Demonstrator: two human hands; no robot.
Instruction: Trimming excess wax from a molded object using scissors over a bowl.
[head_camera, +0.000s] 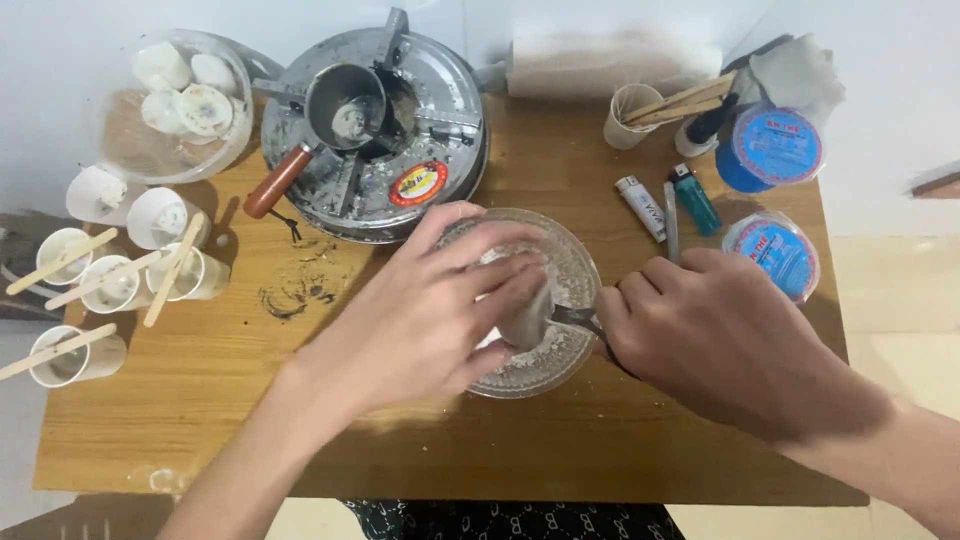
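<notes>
Head view: cluttered wooden table (200, 400) against white wall (60, 60), pale floor (900, 290).

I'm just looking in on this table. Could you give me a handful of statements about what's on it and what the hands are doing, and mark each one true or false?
1. Both hands work over a glass bowl. True: the left hand holds a small pale object over it, and the right hand holds a metal tool against that object.
2. The small pot on the gas stove has a blue handle. False: the handle is reddish brown.
3. Two lighters lie right of the bowl. True.
4. The small cups at the left stand with nothing in them. False: wooden sticks lie across or in several.
5. The table is bare metal. False: it is wood.
</notes>
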